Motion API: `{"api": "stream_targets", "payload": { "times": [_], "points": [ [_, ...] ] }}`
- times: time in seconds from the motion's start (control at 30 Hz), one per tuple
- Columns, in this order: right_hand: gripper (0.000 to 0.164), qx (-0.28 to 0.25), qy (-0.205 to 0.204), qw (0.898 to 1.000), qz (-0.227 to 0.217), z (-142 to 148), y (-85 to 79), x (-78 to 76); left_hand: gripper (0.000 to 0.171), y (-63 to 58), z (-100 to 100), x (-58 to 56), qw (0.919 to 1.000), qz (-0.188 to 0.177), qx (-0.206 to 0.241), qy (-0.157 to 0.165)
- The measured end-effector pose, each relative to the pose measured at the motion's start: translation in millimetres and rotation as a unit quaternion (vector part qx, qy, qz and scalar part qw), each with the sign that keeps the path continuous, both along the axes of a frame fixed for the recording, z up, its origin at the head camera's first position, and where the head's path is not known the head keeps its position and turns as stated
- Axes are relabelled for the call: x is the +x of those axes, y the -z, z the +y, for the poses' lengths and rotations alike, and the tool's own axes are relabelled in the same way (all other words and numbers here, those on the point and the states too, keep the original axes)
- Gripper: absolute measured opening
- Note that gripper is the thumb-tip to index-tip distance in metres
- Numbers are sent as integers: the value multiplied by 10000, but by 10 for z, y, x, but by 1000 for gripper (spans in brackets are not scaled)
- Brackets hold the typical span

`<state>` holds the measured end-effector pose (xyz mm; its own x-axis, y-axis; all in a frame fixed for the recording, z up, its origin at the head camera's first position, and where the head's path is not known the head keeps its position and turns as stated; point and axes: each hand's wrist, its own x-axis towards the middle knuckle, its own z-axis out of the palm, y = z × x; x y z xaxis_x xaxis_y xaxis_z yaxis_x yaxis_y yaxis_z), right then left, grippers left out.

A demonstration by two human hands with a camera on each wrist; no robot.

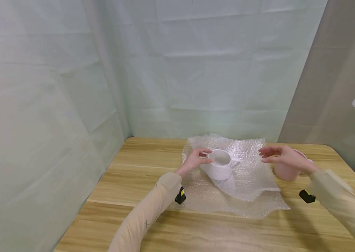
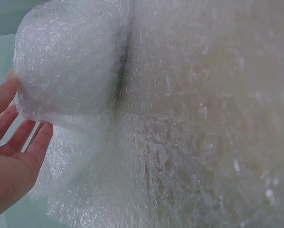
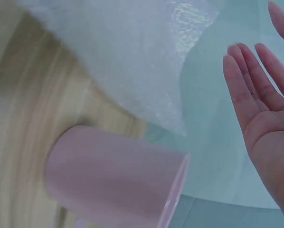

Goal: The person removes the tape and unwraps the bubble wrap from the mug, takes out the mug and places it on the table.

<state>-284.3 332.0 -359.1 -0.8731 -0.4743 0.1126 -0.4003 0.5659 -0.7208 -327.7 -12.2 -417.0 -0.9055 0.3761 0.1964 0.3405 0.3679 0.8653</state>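
A white mug [image 1: 220, 171] stands upright on a sheet of bubble wrap [image 1: 249, 182], its handle to the right. Part of the sheet is folded up over the mug's near and left sides; in the left wrist view the wrap [image 2: 71, 61] covers the mug's side. My left hand [image 1: 196, 159] holds this wrap against the mug by its rim, thumb and curled fingertips on it. My right hand [image 1: 285, 158] hovers empty with extended fingers, right of the white mug. Behind and below that hand stands a pink mug [image 3: 116, 173], partly hidden in the head view.
The wooden table [image 1: 127, 185] has rounded far corners. Pale green cloth [image 1: 212, 77] hangs behind it and along the left side. A grey-brown panel [image 1: 331, 80] with a white flower is at the right. The bubble wrap reaches close to the far table edge.
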Motion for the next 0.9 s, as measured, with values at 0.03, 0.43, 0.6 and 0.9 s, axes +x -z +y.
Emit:
{"api": "stream_targets", "payload": {
  "times": [0.03, 0.43, 0.6, 0.9],
  "points": [
    [40, -63, -35, 9999, -97, -18, -18, -30, 38, 1, -1, -2, 10000, 8, 19, 8],
    [47, -234, 221, 9977, -592, -322, -235, -313, 37, 6, -2, 5, 9996, 223, 103, 143],
    [45, -151, 58, 9986, -497, -458, -293, -419, 37, 2, 4, 9, 9995, 250, 111, 125],
    [38, -515, -275, 9973, -440, -721, -229, -544, 37, -35, 21, 48, 9994, 158, 233, 213]
  ]
}}
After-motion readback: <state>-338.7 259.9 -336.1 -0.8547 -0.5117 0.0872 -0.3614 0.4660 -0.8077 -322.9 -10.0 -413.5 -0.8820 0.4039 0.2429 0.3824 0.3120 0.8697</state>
